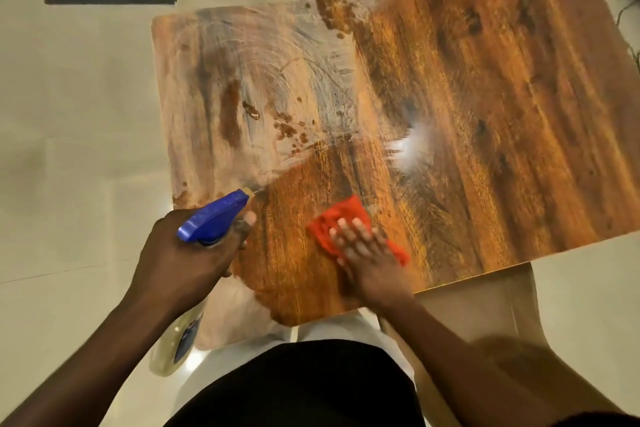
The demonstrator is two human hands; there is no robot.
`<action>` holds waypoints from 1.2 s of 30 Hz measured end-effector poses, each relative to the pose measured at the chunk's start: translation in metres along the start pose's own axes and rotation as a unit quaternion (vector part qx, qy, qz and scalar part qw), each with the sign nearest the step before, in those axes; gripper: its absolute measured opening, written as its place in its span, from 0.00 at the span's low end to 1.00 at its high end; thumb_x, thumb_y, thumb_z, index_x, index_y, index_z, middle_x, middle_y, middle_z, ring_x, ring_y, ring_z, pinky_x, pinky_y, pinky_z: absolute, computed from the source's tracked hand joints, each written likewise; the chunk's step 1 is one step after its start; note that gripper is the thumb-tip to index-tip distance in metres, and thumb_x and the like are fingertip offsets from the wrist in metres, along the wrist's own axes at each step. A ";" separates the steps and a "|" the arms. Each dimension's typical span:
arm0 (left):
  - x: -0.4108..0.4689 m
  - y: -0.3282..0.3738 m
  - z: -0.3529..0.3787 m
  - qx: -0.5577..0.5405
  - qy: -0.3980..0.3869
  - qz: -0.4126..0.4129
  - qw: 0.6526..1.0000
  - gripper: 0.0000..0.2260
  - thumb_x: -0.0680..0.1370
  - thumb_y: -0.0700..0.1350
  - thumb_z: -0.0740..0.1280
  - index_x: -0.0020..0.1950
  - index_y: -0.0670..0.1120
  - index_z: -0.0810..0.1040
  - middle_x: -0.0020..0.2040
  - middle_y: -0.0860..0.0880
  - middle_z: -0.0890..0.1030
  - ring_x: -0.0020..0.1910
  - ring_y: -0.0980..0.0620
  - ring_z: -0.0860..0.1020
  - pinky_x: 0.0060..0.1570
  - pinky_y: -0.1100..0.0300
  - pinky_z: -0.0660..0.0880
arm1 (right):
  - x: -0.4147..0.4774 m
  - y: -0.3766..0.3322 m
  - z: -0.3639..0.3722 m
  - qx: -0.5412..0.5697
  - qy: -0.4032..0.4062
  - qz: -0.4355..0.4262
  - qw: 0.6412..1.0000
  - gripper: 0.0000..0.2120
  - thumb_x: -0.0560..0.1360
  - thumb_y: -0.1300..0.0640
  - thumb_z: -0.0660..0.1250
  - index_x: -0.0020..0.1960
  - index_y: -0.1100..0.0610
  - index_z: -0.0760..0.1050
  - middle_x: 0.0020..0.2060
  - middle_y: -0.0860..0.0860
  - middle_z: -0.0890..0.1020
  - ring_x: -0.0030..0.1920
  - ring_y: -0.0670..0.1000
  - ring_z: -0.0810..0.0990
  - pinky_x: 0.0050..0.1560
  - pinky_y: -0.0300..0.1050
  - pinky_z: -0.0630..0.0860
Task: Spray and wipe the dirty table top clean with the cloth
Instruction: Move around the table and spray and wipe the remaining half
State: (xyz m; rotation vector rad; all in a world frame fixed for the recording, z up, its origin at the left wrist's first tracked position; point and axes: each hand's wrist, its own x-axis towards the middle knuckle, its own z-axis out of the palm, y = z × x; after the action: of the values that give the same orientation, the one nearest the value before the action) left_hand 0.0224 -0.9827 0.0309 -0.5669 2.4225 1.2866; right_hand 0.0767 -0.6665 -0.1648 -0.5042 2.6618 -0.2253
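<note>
A: Entry, head view. Left hand (187, 253) clenched round the neck of the clear plastic spray bottle with the blue trigger head (214, 217), one finger on the trigger, nozzle aimed up-bench over the near left edge. Bottle body hangs below the bench edge.

B: Right hand?

A: Right hand (363, 250) flat, fingers spread, pressing down on the crumpled red-orange cloth (343, 218); not gripping, just pinning it to the wood-grain laminate bench top (485, 114), near edge, just right of the bottle.

B: Surface state?

A: Left half carries a whitish smeared film (263, 55) with curved wipe marks, plus reddish-brown spots (287, 130) near the middle. Right half looks bare.

B: Step?

A: Judged: spraying the soiled left half, wiping partly done. Next move calls for sliding the cloth forward and left over the spots, pressing firmly. Whether spray is leaving the nozzle, cannot tell.
</note>
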 end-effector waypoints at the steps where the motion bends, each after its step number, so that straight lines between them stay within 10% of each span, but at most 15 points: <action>1: 0.001 0.000 0.000 -0.004 -0.004 0.001 1.000 0.20 0.76 0.64 0.71 0.43 0.47 0.87 0.28 0.50 0.85 0.31 0.51 0.86 0.39 0.62 0.72 | 0.000 0.024 -0.010 0.007 0.005 0.055 0.998 0.30 0.89 0.45 0.45 0.88 0.46 0.40 0.87 0.46 0.42 0.87 0.53 0.38 0.85 0.62 0.51; 11: -0.012 -0.015 0.001 -0.012 0.011 -0.008 1.000 0.23 0.71 0.70 0.67 0.42 0.52 0.88 0.28 0.53 0.86 0.31 0.57 0.85 0.40 0.61 0.72 | 0.125 0.113 -0.088 0.150 0.112 0.399 0.898 0.30 0.90 0.46 0.46 0.89 0.51 0.40 0.88 0.54 0.40 0.87 0.59 0.37 0.85 0.65 0.43; 18: -0.011 0.002 0.007 -0.024 0.020 -0.043 0.999 0.22 0.71 0.68 0.67 0.44 0.51 0.89 0.29 0.53 0.86 0.33 0.59 0.85 0.40 0.62 0.72 | 0.153 -0.069 -0.039 0.064 0.064 0.049 0.995 0.32 0.88 0.44 0.45 0.88 0.51 0.38 0.87 0.54 0.38 0.86 0.57 0.32 0.85 0.66 0.40; 22: -0.003 0.012 0.011 -0.007 0.047 -0.035 0.998 0.24 0.75 0.65 0.71 0.46 0.43 0.87 0.31 0.43 0.85 0.32 0.48 0.85 0.40 0.56 0.77 | 0.094 -0.143 0.009 0.037 0.030 -0.197 0.979 0.27 0.88 0.49 0.55 0.85 0.54 0.61 0.86 0.56 0.61 0.88 0.57 0.46 0.84 0.67 0.49; 26: 0.007 0.023 0.019 0.002 0.044 -0.019 0.999 0.15 0.80 0.56 0.73 0.43 0.45 0.87 0.31 0.44 0.85 0.33 0.41 0.85 0.46 0.43 0.82 | 0.049 -0.110 0.022 -0.024 -0.022 -0.272 0.962 0.31 0.87 0.46 0.54 0.87 0.51 0.55 0.87 0.51 0.56 0.87 0.54 0.47 0.85 0.62 0.48; 36: 0.016 0.027 0.038 -0.009 0.024 -0.032 0.999 0.10 0.80 0.54 0.73 0.44 0.50 0.88 0.29 0.50 0.86 0.29 0.54 0.85 0.41 0.61 0.73 | 0.081 0.128 -0.066 0.005 0.035 0.115 0.993 0.30 0.89 0.43 0.40 0.88 0.47 0.36 0.87 0.49 0.39 0.87 0.54 0.36 0.86 0.62 0.48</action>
State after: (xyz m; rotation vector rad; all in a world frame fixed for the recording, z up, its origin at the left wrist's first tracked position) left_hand -0.0005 -0.9401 0.0222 -0.6803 2.4129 1.2836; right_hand -0.0605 -0.5742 -0.1656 -0.1877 2.7562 -0.1889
